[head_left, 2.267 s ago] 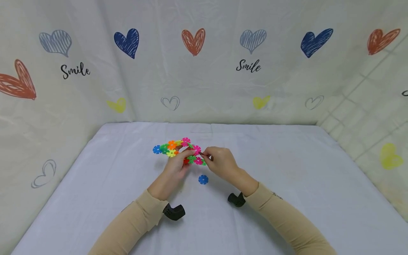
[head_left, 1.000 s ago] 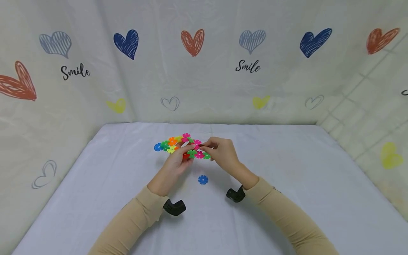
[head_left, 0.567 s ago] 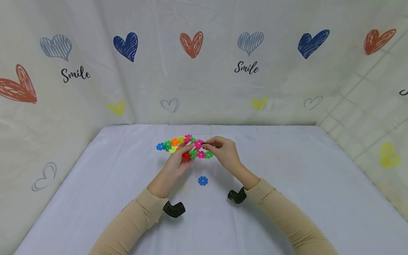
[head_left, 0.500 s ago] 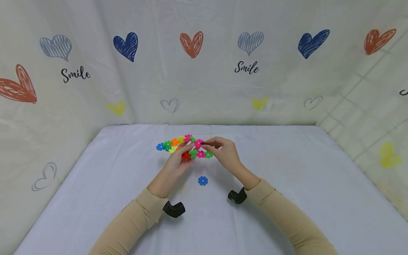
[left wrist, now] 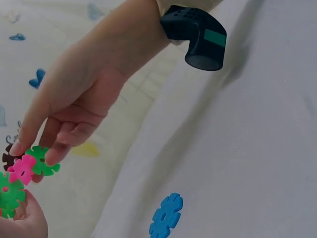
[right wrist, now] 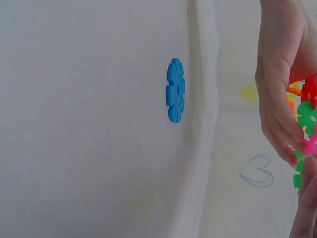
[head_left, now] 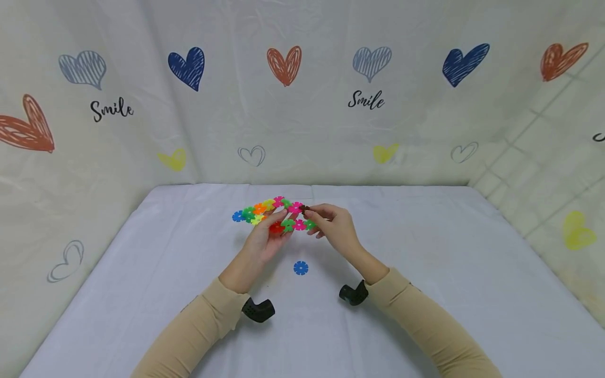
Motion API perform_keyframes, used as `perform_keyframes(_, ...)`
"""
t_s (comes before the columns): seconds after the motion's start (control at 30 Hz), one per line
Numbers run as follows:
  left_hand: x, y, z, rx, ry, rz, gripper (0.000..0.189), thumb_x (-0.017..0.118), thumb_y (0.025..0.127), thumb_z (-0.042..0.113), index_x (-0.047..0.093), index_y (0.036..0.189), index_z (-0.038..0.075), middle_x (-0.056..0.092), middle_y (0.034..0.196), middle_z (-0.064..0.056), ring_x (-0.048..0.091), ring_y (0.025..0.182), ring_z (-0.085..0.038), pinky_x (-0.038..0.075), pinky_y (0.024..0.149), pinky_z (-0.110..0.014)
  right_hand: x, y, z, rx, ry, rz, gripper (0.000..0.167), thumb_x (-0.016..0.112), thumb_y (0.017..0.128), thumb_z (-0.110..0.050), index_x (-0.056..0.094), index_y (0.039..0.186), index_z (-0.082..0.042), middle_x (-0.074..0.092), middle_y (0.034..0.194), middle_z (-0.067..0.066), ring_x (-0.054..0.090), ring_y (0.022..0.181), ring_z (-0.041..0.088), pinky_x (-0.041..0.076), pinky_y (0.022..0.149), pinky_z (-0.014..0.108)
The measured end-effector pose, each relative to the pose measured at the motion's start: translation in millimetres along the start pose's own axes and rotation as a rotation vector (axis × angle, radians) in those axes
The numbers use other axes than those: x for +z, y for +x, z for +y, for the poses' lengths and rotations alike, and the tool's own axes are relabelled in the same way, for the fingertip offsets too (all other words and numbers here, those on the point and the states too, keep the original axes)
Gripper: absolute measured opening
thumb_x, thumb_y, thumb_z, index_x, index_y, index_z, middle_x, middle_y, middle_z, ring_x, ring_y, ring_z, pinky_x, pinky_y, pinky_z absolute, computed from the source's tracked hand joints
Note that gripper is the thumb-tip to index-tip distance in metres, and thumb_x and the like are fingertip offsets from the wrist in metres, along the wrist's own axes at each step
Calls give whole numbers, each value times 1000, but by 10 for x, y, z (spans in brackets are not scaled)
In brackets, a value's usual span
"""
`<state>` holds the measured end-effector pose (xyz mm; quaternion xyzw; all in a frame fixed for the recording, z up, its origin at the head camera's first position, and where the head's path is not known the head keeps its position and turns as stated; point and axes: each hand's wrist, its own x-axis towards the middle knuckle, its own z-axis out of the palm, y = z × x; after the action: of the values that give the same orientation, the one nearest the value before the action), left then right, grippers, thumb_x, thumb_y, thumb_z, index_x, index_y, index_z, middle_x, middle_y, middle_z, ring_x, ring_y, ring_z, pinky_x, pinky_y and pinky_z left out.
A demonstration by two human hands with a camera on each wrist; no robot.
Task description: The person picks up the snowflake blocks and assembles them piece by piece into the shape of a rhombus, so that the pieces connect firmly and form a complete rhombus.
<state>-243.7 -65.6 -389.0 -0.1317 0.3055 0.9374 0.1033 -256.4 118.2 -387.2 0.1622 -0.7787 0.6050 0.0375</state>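
My left hand [head_left: 262, 239] grips a chain of interlocking snowflake discs [head_left: 276, 227], thumb on top and fingers beneath. The discs are blue, green, orange, yellow, pink and red, joined in two rows that meet toward the left. With thumb and index finger my right hand [head_left: 339, 229] pinches a dark brown snowflake disc [head_left: 304, 208] against the pink disc [head_left: 295, 208] ending the far row. In the left wrist view, the brown disc [left wrist: 8, 158] is partly behind my right fingertip. A green disc [head_left: 310, 224] ends the near row, close to my right fingers.
A single blue snowflake disc [head_left: 301, 268] lies on the white tablecloth [head_left: 425, 252], nearer to me than the chain. Black wrist devices [head_left: 258, 311] hang below both sleeves. Behind the table stands a white curtain [head_left: 321, 126] printed with hearts.
Both hands have lifted the chain slightly since the earliest frame. The brown disc has tilted and shows more of its face, and my right fingers have shifted around it.
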Motion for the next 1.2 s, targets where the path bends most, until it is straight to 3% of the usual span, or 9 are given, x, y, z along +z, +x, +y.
perform_keyframes(0.17,2,-41,8,-8,42,-63,71,54,106,10,14,164,17,35,157,-12,37,143,-31,41,111,-44,-28,51,23,64,133,71,27,70,99,-14,72,116,6,74,104,20,74,73,17,60,70,28)
perform_keyframes(0.37,-80,-62,77,-106,135,-201,67,52,106,7,18,163,17,39,157,-14,40,142,-36,43,109,-41,-132,74,26,97,176,84,31,69,100,-16,70,118,9,73,104,16,73,75,13,60,73,28)
perform_keyframes(0.57,-294,-38,206,-146,421,-420,46,45,103,-6,46,148,4,50,149,-17,54,134,-35,47,106,-38,-342,118,79,112,197,31,35,67,102,-18,67,119,12,73,99,8,72,75,14,60,74,26)
perform_keyframes(0.67,-351,-48,277,-163,392,-466,38,42,100,-12,65,127,3,56,142,-14,62,125,-33,48,104,-40,-423,145,95,91,200,-23,34,66,102,-18,66,119,13,74,97,5,72,76,15,60,75,28)
perform_keyframes(0.77,-365,-39,332,-208,264,-588,40,47,103,-7,56,141,-1,59,141,-14,66,118,-34,52,98,-39,-477,166,105,59,208,-67,31,65,102,-15,67,117,12,73,97,4,71,75,16,60,75,28)
perform_keyframes(0.83,-368,-27,355,-260,176,-693,71,55,102,0,18,163,3,62,139,-13,66,118,-37,54,96,-38,-503,171,101,41,220,-93,27,65,102,-12,68,115,11,73,97,4,71,74,16,60,74,28)
perform_keyframes(0.9,-372,-23,383,-304,154,-770,97,64,98,11,-8,162,2,61,140,-13,65,118,-40,54,96,-38,-518,180,110,31,238,-131,22,64,102,-10,70,111,9,73,96,4,70,73,16,60,74,28)
perform_keyframes(1.0,-365,-49,409,-337,206,-773,106,67,96,24,-13,159,-2,62,138,-13,65,117,-40,56,94,-37,-543,186,122,32,252,-197,15,64,101,-7,73,105,4,73,92,6,70,72,17,61,73,29)
perform_keyframes(1.2,-305,-61,378,-411,380,-745,73,29,110,48,3,164,6,32,161,-20,67,113,-26,56,93,-33,-575,216,129,17,163,-403,14,64,99,-4,74,104,4,74,91,10,70,72,20,61,72,32)
